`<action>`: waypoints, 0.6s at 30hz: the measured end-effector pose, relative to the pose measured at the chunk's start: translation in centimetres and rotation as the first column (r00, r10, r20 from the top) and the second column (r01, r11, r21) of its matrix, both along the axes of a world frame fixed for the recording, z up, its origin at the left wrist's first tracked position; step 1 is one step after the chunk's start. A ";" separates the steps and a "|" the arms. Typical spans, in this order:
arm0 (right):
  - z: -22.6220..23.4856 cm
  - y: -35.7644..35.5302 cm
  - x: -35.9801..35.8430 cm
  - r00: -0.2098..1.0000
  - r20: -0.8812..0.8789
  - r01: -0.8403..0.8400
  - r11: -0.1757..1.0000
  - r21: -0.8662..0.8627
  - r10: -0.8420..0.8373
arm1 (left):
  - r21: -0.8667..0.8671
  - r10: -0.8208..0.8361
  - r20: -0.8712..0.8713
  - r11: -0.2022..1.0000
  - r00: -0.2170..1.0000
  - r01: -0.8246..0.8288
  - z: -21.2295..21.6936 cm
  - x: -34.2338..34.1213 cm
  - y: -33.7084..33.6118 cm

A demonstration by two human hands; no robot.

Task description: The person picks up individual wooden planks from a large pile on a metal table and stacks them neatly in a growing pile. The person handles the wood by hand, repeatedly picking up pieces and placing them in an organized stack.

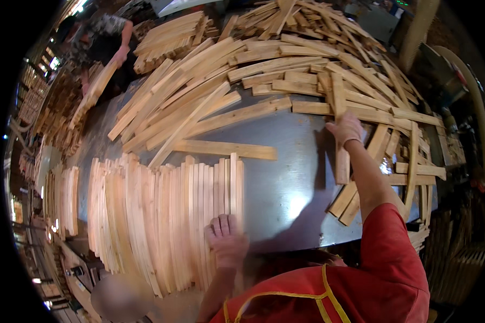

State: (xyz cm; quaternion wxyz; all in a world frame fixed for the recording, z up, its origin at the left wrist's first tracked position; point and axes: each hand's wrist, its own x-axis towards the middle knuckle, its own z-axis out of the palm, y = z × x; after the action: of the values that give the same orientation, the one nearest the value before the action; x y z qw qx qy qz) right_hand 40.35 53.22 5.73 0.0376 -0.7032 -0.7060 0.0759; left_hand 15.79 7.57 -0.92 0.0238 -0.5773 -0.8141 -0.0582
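Note:
My right hand (346, 131) reaches out to the right and grips a wooden slat (342, 164) across its width, thumb on the left edge. That slat points toward me, its far end over the loose pile. Close to my body, my left hand (227, 241) lies on the right end of a packed row of pale wooden slats (164, 215), fingers resting slightly apart on their top edges. The slats in the row stand on edge side by side. A blur near the left wrist hides what is beside it.
The grey metal table (285, 177) carries loose slats (296, 75) heaped along its far side and right side. One slat (226, 149) lies crosswise behind the row. At the far left, a co-worker (105, 37) holds a bundle of slats (94, 94). A ribbed hose (417, 37) stands at the upper right.

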 end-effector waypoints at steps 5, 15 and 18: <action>-5.9 3.7 2.0 0.992 -0.104 0.065 0.997 -0.033 -0.068 | -0.037 0.003 0.054 0.999 0.999 -0.001 1.2 0.0 1.1; -9.3 -23.5 -4.4 0.212 -0.891 -0.246 0.860 -0.447 -0.402 | -0.009 0.007 0.000 1.000 1.000 -0.007 1.5 0.0 0.0; -11.2 -32.7 -7.0 0.152 -0.815 -0.386 0.725 -0.570 -0.560 | 0.091 -0.046 0.053 0.995 0.998 0.041 0.1 -0.3 0.0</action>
State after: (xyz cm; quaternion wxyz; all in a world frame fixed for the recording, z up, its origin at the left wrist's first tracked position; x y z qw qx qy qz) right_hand 33.38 20.53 -5.50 0.2306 -0.4784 -0.3718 0.7614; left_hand 15.51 7.55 -0.84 0.0259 -0.5915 -0.7982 -0.1111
